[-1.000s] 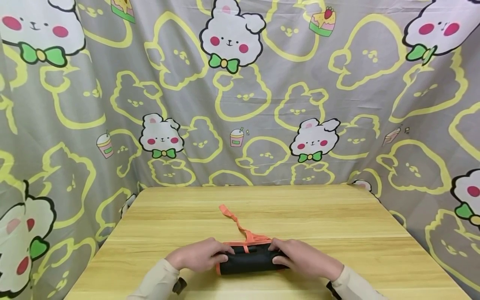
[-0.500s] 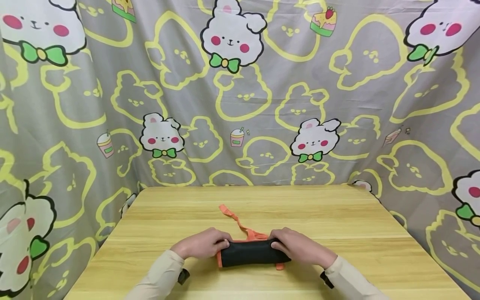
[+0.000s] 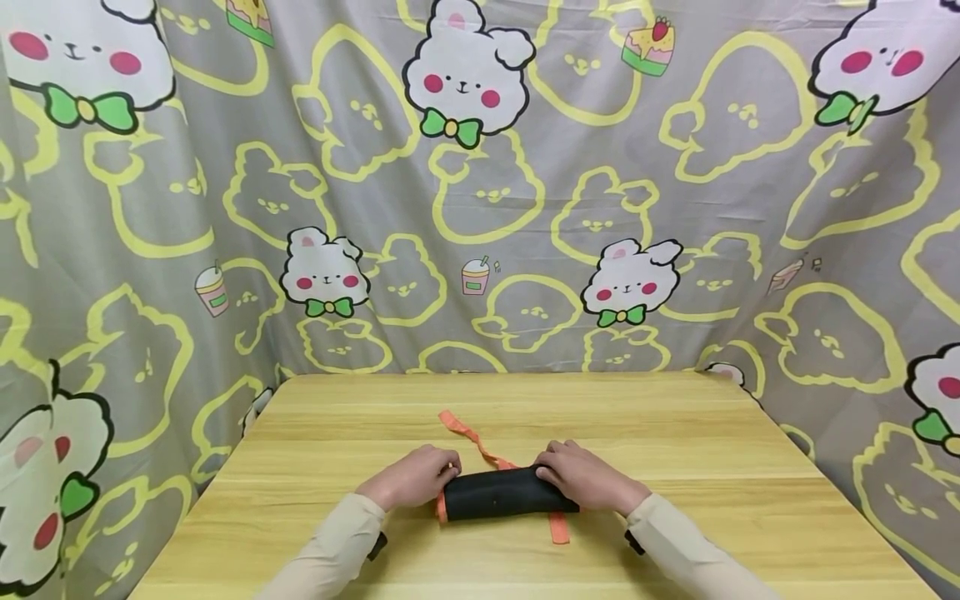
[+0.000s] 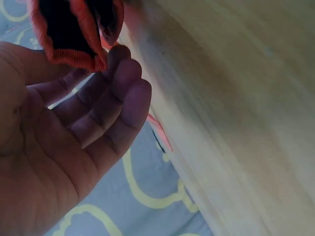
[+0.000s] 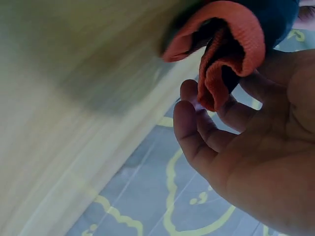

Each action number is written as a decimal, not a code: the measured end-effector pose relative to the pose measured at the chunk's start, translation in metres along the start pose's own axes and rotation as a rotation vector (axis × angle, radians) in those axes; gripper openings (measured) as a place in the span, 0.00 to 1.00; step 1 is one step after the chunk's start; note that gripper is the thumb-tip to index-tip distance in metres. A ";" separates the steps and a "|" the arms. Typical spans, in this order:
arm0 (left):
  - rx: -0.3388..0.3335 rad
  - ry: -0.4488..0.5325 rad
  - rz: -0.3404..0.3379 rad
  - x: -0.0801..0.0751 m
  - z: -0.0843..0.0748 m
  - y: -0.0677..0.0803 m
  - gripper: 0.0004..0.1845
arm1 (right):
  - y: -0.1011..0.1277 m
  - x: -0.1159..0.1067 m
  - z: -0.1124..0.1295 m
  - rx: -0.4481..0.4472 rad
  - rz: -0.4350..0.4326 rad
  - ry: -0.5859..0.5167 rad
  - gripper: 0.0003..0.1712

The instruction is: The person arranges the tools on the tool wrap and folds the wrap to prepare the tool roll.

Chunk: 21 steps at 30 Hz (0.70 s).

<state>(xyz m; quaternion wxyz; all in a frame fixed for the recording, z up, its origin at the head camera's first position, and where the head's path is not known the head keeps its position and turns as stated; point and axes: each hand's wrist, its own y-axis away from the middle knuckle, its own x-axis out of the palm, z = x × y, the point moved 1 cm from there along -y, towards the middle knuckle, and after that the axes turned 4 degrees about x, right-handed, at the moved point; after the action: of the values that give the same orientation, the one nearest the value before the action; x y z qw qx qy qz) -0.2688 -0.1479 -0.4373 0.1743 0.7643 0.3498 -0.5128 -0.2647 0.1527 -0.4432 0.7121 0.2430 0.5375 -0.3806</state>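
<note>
A rolled-up black fabric tool roll (image 3: 502, 493) with orange trim sits in front of me, its long side running left to right. My left hand (image 3: 415, 477) holds the left end, fingers curled behind it. At the other end, my right hand (image 3: 588, 473) grips the roll with thumb and fingers. Folded layers with an orange edge (image 4: 74, 59) show beside the fingers in the left wrist view. In the right wrist view, the orange binding (image 5: 246, 37) curls in a loose spiral. Whatever lies inside the roll is hidden.
An orange strap (image 3: 468, 433) trails from behind the roll across the wooden table (image 3: 360, 417). Another orange strap piece (image 3: 559, 528) pokes out under the front right. A patterned grey curtain (image 3: 525, 200) surrounds the table at the back and sides.
The black roll has turned over and moved slightly away from me, both hands going with it. An orange strap piece now shows at the front, while less of the rear strap is visible.
</note>
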 end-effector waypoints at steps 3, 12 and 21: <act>-0.009 -0.006 -0.018 0.000 0.000 -0.002 0.07 | -0.001 0.002 -0.003 0.018 -0.002 -0.024 0.12; -0.032 0.001 0.015 0.001 0.000 -0.001 0.09 | 0.002 0.003 -0.003 0.032 0.007 -0.029 0.16; -0.055 0.029 0.015 -0.005 -0.005 0.008 0.10 | 0.013 -0.002 -0.003 0.034 -0.045 -0.077 0.22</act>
<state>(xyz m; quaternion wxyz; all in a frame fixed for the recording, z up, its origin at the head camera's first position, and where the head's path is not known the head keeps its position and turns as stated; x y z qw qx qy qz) -0.2615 -0.1521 -0.4311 0.1940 0.7694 0.3604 -0.4904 -0.2563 0.1635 -0.4432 0.7194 0.2281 0.5084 -0.4147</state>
